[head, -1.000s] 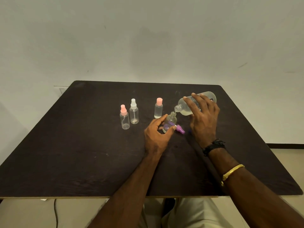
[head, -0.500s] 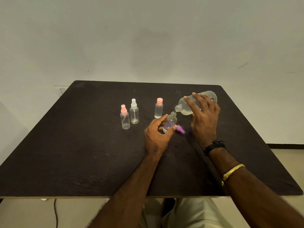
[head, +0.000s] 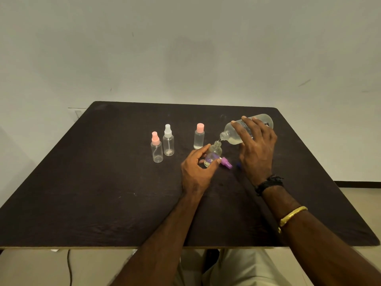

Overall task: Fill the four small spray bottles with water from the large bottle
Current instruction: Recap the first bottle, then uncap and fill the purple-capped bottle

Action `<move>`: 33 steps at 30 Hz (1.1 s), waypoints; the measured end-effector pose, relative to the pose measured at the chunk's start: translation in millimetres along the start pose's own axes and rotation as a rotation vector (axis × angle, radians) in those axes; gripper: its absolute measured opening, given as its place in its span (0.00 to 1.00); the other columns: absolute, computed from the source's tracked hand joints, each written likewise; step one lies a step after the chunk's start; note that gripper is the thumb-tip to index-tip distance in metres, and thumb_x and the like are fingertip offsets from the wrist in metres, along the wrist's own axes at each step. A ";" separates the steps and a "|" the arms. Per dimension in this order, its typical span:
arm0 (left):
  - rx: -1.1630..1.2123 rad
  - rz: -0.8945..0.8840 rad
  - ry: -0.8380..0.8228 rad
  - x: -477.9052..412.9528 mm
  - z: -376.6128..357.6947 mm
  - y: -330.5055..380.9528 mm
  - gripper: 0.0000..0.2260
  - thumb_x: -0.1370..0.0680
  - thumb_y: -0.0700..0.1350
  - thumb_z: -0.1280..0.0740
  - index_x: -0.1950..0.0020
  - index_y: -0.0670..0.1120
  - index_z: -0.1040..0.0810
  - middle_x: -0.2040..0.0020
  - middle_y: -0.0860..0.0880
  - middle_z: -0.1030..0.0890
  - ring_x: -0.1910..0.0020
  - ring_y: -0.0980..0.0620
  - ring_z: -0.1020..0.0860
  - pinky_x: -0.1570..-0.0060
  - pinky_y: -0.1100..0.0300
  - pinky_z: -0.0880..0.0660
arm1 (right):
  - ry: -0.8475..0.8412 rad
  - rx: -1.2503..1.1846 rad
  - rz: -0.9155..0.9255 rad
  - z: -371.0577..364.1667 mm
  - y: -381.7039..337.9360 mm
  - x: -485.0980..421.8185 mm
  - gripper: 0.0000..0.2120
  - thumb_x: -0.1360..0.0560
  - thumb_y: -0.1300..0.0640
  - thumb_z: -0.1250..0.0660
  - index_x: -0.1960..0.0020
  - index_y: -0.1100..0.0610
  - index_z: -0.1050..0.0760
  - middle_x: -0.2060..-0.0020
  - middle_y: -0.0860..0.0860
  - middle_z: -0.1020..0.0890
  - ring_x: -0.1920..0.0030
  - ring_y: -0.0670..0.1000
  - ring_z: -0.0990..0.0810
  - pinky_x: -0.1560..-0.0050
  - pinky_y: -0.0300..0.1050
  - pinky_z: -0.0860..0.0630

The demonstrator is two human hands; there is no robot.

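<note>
My right hand [head: 255, 149] grips the large clear bottle [head: 233, 134], tilted with its mouth down over an uncapped small bottle [head: 213, 154]. My left hand [head: 195, 170] holds that small bottle upright on the dark table [head: 103, 193], thumb and fingers around its lower body. A purple spray cap [head: 226, 163] lies on the table just right of it. Three capped small bottles stand to the left: one with a pink sprayer [head: 156, 148], one with a white sprayer [head: 168, 144], and one with a pink cap [head: 199, 137] holding clear liquid.
A small blue object [head: 238, 165] peeks out beside my right palm. A power cord [head: 69, 267] hangs below the table's front left edge. A pale wall stands behind the table's far edge.
The large bottle's mouth stays over the small bottle; both hands hold nearly the same pose, with only a slight shift.
</note>
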State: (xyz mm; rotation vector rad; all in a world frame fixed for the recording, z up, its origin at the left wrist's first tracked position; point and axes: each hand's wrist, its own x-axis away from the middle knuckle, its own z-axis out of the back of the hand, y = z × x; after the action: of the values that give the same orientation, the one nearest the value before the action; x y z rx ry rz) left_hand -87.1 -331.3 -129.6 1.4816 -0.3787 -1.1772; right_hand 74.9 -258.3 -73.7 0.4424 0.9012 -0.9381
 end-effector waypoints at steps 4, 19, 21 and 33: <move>-0.002 -0.004 0.000 0.3 -0.4 -0.8 0.25 0.28 0.49 0.21 0.33 0.46 0.20 0.41 0.52 0.17 0.44 0.57 0.18 0.45 0.57 0.18 | -0.002 0.001 -0.002 -0.9 -0.2 0.2 0.33 0.28 0.67 0.29 0.26 0.50 0.30 0.28 0.56 0.26 0.26 0.62 0.32 0.29 0.67 0.36; -0.010 0.004 -0.011 -0.2 -1.1 -2.9 0.25 0.28 0.50 0.22 0.32 0.46 0.21 0.40 0.52 0.18 0.43 0.56 0.18 0.45 0.54 0.18 | -0.017 0.011 -0.003 1.7 0.0 -0.6 0.32 0.28 0.67 0.31 0.26 0.50 0.29 0.27 0.57 0.27 0.26 0.62 0.32 0.28 0.66 0.38; -0.015 0.004 -0.010 -0.1 -1.1 -3.4 0.25 0.28 0.50 0.22 0.32 0.46 0.21 0.40 0.51 0.18 0.43 0.56 0.19 0.45 0.54 0.18 | -0.018 0.018 -0.005 1.3 0.5 -0.3 0.34 0.29 0.68 0.30 0.26 0.50 0.29 0.27 0.56 0.27 0.26 0.62 0.32 0.27 0.66 0.38; -0.018 -0.005 -0.007 0.1 -1.9 -4.4 0.25 0.28 0.48 0.21 0.33 0.46 0.20 0.40 0.51 0.17 0.42 0.56 0.19 0.44 0.53 0.18 | -0.015 0.026 0.000 0.8 2.6 -0.7 0.35 0.29 0.68 0.28 0.26 0.49 0.30 0.27 0.56 0.27 0.26 0.62 0.33 0.28 0.65 0.39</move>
State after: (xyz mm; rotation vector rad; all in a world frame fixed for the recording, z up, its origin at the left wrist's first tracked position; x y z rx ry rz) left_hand -87.1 -328.9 -133.8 1.4639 -0.3689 -1.1869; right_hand 77.3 -257.1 -72.8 0.4568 0.8765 -0.9531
